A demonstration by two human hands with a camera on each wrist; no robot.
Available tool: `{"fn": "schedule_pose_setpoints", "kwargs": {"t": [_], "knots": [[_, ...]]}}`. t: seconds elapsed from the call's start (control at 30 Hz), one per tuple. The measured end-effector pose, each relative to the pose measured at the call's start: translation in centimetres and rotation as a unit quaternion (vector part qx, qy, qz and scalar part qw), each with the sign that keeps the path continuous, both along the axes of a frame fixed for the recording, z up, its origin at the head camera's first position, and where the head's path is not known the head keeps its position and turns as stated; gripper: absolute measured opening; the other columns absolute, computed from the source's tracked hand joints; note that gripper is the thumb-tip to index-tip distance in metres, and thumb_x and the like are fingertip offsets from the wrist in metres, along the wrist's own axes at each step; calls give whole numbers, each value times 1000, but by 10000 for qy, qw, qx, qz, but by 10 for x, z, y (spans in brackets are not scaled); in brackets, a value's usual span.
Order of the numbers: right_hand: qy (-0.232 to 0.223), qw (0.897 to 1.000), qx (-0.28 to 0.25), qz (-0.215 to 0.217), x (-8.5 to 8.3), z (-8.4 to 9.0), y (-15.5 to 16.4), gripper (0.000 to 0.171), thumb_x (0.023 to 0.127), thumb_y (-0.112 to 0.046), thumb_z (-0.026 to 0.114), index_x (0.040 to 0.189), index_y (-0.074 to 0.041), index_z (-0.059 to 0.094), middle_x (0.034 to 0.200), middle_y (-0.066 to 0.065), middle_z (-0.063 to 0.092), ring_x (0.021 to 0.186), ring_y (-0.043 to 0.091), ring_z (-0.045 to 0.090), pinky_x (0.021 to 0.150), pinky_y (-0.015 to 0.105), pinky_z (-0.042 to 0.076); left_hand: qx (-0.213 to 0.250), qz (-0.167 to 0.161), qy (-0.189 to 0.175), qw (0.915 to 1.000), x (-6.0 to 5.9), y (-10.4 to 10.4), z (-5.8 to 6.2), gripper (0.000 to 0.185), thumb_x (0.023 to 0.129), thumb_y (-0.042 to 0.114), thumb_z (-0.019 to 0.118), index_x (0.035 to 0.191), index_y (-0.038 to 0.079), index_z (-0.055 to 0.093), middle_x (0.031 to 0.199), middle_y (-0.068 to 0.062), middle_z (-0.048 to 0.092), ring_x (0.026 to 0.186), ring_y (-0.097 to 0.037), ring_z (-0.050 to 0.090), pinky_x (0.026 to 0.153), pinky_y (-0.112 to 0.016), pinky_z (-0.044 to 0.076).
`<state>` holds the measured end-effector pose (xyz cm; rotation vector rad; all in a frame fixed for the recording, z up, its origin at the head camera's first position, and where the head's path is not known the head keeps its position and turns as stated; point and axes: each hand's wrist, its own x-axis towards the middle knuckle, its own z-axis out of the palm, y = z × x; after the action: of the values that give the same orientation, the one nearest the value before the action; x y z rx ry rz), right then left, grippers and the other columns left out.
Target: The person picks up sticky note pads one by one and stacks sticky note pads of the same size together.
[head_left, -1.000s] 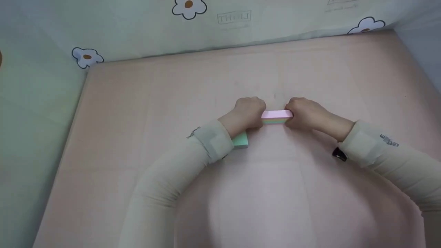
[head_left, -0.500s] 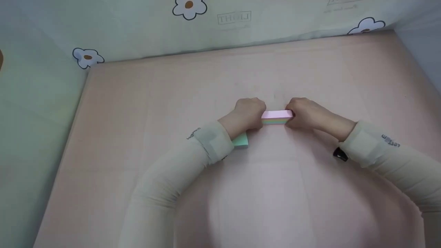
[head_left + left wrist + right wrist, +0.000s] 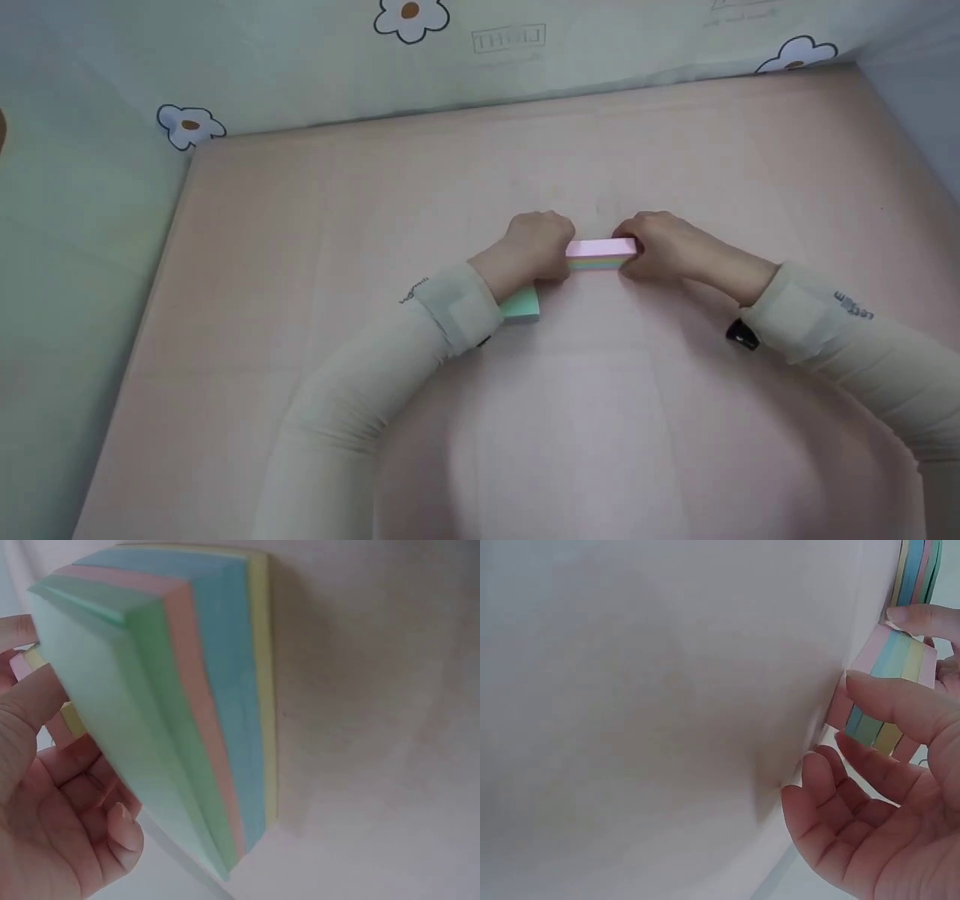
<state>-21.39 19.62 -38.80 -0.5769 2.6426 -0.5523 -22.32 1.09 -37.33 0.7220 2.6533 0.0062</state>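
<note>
sleeves: cream/off-white long sleeves on both arms, snug knit | cuffs: paler band wrapped at each wrist | markings: small dark lettering near each cuff, unreadable | right wrist: small black device under cuff | left hand [image 3: 536, 244], right hand [image 3: 664, 244]: bare, no gloves

There are two pads of sticky notes on the pink table [image 3: 300, 247]: one narrow pad [image 3: 598, 253] with a pink top, and one larger pad [image 3: 521, 306] with a green top. Two hands are in view, the left hand [image 3: 536, 244] and the right hand [image 3: 664, 244]. Three flower prints show on the cloth behind, and possibly more lie outside the frame
</note>
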Motion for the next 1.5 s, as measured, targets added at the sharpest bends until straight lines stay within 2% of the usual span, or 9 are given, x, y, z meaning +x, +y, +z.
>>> {"fn": "schedule_pose_setpoints", "kwargs": {"t": [0.23,0.37,0.47,0.6,0.63,0.7,0.77,0.9,1.5], "knots": [[-431,9983,-302,-243,9,11,13,52,80,-1,55,129,8,41,103,19,59,89,27,53,79,39,41,142,228,164,9995,6,-13,13,26,84,25,60,102,7,64,95,-6,66,85,-21,52,82,-36,43],[-870,9911,-727,-691,15,19,20,51,85,-5,50,134,6,36,114,21,59,103,30,55,84,41,42,1176,1111,-570,9852,11,-22,22,36,89,17,52,121,2,55,121,-10,58,102,-22,55,89,-35,43],[-1361,9765,-1279,-1074,20,25,23,54,90,-10,49,138,4,29,128,23,50,116,33,49,92,46,39,2502,2159,-1847,9256,15,-26,26,50,92,20,44,137,0,36,139,-13,42,111,-23,53,91,-34,44],[-2032,9456,-2089,-1448,25,30,25,65,93,-22,49,143,0,15,141,25,33,122,31,44,98,44,37,3981,3244,-3292,7924,20,-29,26,61,95,34,40,144,3,20,146,-15,27,121,-27,47,96,-34,41],[-2162,9384,-2254,-1480,26,30,26,68,93,-25,49,144,0,12,141,25,32,120,30,46,97,41,39,4188,3360,-3481,7685,20,-28,26,64,95,38,40,145,4,17,147,-16,25,126,-28,42,98,-35,38],[-2355,9279,-2459,-1519,27,30,25,73,94,-33,48,145,-1,7,139,24,35,116,25,50,93,35,43,4565,3478,-3733,7289,21,-27,24,67,95,42,38,145,6,14,148,-17,19,131,-31,34,102,-38,33],[-2502,9194,-2641,-1498,28,29,24,77,94,-38,46,145,-1,3,132,22,43,112,21,53,89,30,46,4785,3498,-3847,7076,22,-24,22,70,95,45,36,146,6,10,149,-19,15,133,-34,28,104,-41,29],[-2645,9098,-2839,-1472,29,24,22,76,95,-41,41,144,2,1,119,17,52,108,18,55,87,30,46,4905,3505,-3886,6969,23,-18,19,72,94,48,35,146,6,7,149,-21,14,133,-34,29,105,-42,26],[-2683,9040,-3002,-1438,27,29,24,75,95,-41,41,144,1,2,139,23,34,119,28,48,87,27,46,4616,3344,-3977,7190,24,-15,20,75,94,52,31,146,3,9,146,-26,23,131,-38,30,106,-46,24]]}}
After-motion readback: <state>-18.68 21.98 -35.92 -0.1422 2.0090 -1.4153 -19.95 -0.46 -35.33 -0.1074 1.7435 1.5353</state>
